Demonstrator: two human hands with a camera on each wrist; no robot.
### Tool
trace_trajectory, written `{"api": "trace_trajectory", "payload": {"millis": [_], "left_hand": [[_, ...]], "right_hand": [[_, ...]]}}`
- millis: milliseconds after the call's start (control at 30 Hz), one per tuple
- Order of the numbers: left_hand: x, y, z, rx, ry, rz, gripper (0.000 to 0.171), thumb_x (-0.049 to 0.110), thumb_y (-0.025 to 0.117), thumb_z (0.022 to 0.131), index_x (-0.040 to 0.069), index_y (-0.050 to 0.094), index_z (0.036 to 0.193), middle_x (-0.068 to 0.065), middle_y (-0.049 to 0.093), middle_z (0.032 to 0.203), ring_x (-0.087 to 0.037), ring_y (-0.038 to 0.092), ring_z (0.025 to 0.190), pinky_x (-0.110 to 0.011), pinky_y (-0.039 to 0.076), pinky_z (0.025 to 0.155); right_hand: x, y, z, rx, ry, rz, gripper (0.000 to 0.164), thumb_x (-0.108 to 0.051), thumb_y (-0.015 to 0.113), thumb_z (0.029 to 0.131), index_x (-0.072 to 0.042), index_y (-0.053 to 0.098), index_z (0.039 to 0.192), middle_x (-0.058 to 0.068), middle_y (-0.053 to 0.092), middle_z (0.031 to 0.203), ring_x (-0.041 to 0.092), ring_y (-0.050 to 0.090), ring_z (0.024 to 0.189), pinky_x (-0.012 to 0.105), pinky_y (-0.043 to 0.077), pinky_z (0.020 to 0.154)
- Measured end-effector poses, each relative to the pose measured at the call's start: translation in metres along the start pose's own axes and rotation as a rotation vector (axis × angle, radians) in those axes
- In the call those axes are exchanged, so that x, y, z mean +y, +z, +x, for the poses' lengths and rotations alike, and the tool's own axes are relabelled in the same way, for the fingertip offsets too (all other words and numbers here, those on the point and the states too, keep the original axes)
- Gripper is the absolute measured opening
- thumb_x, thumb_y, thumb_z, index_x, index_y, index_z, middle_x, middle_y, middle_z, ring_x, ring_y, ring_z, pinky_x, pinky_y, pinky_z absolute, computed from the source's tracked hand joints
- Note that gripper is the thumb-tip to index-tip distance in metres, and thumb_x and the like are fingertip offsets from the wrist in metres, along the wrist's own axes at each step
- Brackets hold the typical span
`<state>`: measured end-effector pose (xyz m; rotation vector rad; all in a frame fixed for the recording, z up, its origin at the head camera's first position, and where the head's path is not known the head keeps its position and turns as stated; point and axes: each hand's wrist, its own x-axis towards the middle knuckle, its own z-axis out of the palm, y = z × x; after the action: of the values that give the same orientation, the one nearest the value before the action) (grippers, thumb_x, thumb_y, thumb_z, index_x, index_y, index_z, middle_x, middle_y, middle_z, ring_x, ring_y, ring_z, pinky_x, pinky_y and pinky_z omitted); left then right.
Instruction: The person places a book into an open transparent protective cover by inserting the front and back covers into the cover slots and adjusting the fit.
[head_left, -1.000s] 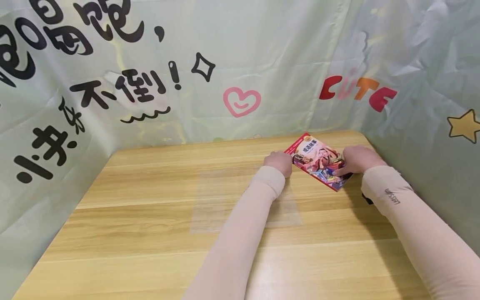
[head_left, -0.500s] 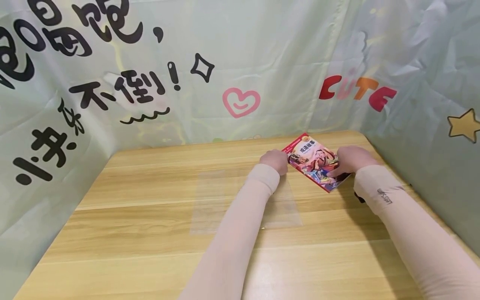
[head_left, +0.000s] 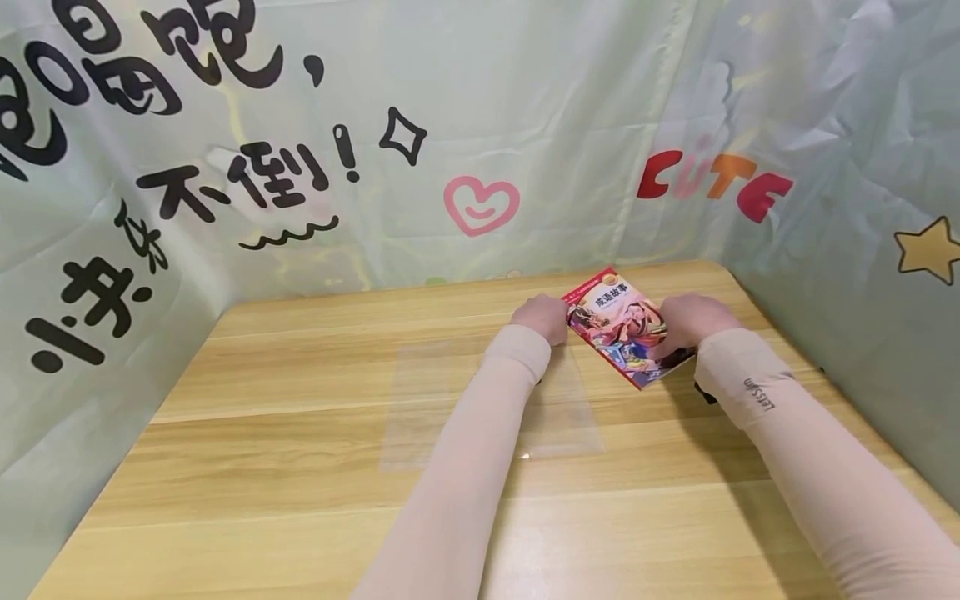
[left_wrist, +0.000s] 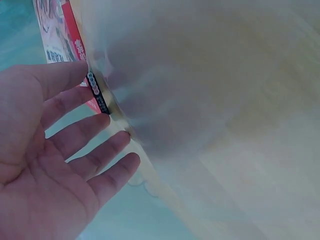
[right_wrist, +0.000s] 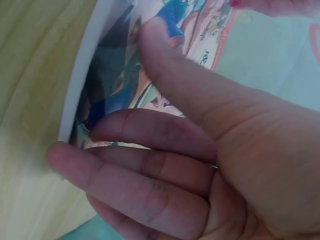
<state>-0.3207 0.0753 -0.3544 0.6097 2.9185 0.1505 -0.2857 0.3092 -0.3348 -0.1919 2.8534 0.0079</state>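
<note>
A red-edged picture book with a colourful cover and Chinese title lies slanted near the back right of the table. At its left corner my left hand holds it, thumb and forefinger at the spine, the other fingers spread, in the left wrist view. My right hand grips the opposite side. In the right wrist view the thumb lies on the cover and the fingers bend at the edge. A clear plastic sheet lies flat on the table, partly hidden under my left forearm.
The wooden table reaches back to a pale printed curtain carrying dark Chinese characters and a pink heart. More curtain closes in the right side, close to the right forearm.
Both hands have shifted slightly left, carrying the book with them. The plastic sheet has stayed in about the same place.
</note>
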Motion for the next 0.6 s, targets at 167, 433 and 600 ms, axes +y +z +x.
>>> {"api": "trace_trajectory", "payload": {"millis": [167, 433, 600], "left_hand": [[-0.002, 0.001, 0.013, 0.034, -0.019, -0.023, 0.024, 0.022, 0.060, 0.108, 0.015, 0.076, 0.124, -0.003, 0.076, 0.129, -0.017, 0.070, 0.105, -0.036, 0.061, 0.088], [-0.001, 0.008, 0.028, 0.053, -0.078, -0.003, 0.029, 0.030, 0.065, 0.106, 0.019, 0.074, 0.131, -0.002, 0.074, 0.137, -0.022, 0.071, 0.121, -0.048, 0.057, 0.107], [0.001, 0.014, 0.036, 0.054, -0.157, -0.007, 0.036, 0.044, 0.067, 0.105, 0.022, 0.075, 0.133, -0.003, 0.071, 0.139, -0.025, 0.066, 0.129, -0.049, 0.055, 0.108]], "right_hand": [[0.002, -0.004, -0.005, 0.018, 0.055, 0.018, 0.039, -0.033, 0.093, 0.081, -0.002, 0.070, 0.088, 0.013, 0.067, 0.084, 0.029, 0.059, 0.077, 0.050, 0.054, 0.071], [0.013, -0.002, -0.011, 0.055, 0.128, 0.061, 0.045, -0.042, 0.093, 0.081, -0.009, 0.062, 0.076, 0.011, 0.060, 0.079, 0.029, 0.055, 0.076, 0.049, 0.049, 0.068], [0.020, 0.001, -0.009, -0.013, 0.088, 0.064, 0.049, -0.046, 0.088, 0.086, -0.012, 0.057, 0.071, 0.008, 0.055, 0.075, 0.025, 0.052, 0.072, 0.041, 0.043, 0.067]]}}
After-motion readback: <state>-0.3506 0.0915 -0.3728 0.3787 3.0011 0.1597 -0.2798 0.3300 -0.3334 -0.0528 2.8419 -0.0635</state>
